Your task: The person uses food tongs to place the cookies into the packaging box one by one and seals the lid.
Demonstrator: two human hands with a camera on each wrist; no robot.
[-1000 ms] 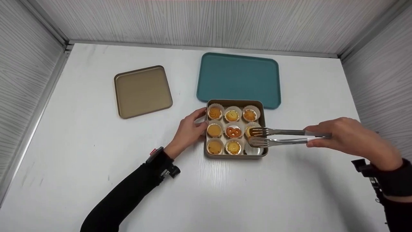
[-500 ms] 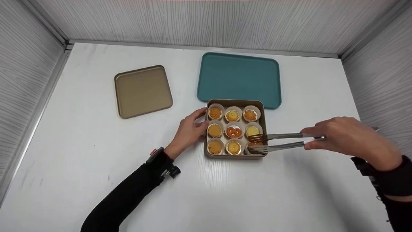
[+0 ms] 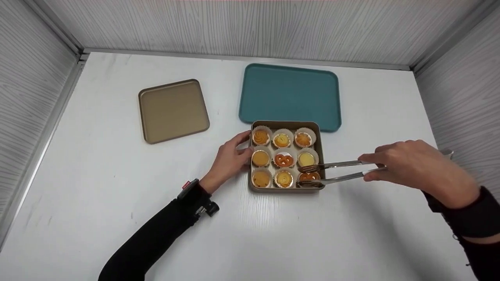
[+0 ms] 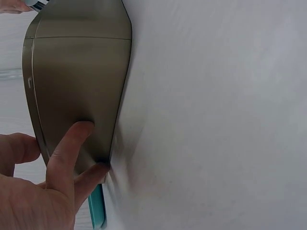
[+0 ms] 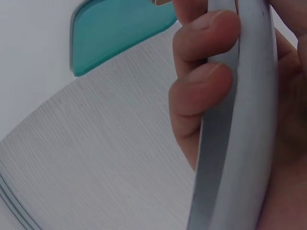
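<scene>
A bronze square tin [image 3: 287, 190] holds rows of small cookies in white paper cups. My left hand [image 3: 231, 158] rests against its left wall. In the left wrist view, fairly straight fingers [image 4: 67, 153] touch that wall and the thumb is at the rim. My right hand [image 3: 414, 166] grips metal tongs [image 3: 343, 164], fingers curled round the handle in the right wrist view. The tong arms are spread, their forked tips low in the tin's front right corner, either side of a brown pretzel-shaped cookie [image 3: 309, 176]. Another pretzel cookie [image 3: 284, 159] sits in the middle cup.
Behind the tin lies a teal tray [image 3: 290, 93], its front edge close to the tin's back. A shallow bronze tray or lid [image 3: 174, 111] lies to the left on the white table [image 3: 195, 249]. Grey wood-grain panels [image 3: 250, 27] enclose the back and sides.
The tongs have come down into the front right cup and spread, leaving the pretzel cookie there. The right hand has shifted slightly left. The left hand and tin have stayed put.
</scene>
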